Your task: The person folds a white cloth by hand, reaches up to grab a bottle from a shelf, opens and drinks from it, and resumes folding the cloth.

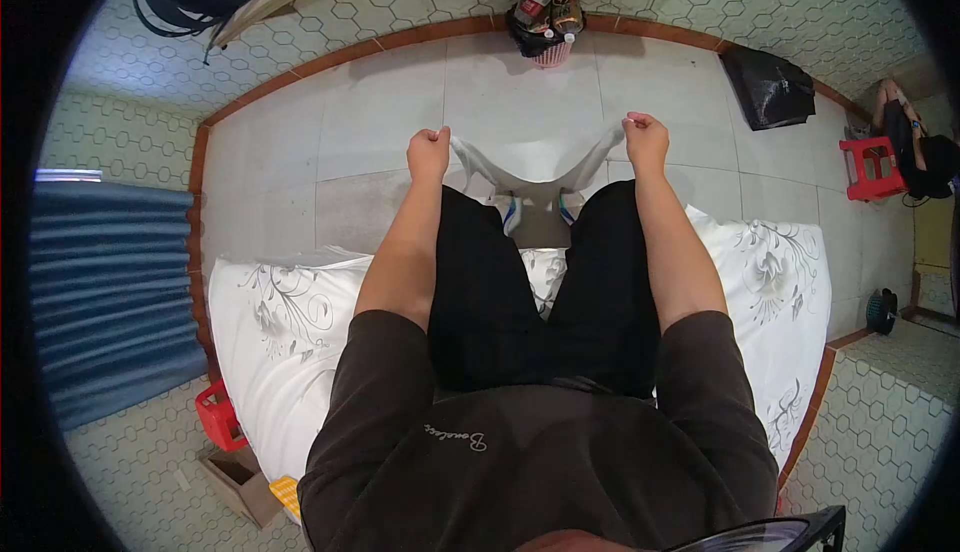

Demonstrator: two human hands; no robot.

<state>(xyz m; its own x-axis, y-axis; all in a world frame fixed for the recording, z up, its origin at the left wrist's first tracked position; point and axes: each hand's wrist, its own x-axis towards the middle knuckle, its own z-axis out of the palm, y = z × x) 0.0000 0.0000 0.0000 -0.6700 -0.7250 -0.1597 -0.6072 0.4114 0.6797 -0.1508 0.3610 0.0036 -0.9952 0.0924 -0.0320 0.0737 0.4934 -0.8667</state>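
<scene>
A thin, pale white cloth (597, 157) is stretched between my two hands, in front of my knees, and its middle sags toward the floor. My left hand (429, 155) pinches one upper corner, fingers pressed together. At the other corner, my right hand (647, 144) is closed in a similar pinch, roughly level with the left. Both forearms reach forward past my thighs in black trousers (500, 322). Below the cloth, my shoes (511, 215) show in part between my knees. What exact kind of cloth it is, I cannot tell.
I sit on a bed with a white flowered sheet (775, 272). A full pink waste basket (552, 54) stands at the far wall, a black bag (770, 90) to its right. A red stool (873, 167) is at right. Blue curtain (120, 302) hangs at left.
</scene>
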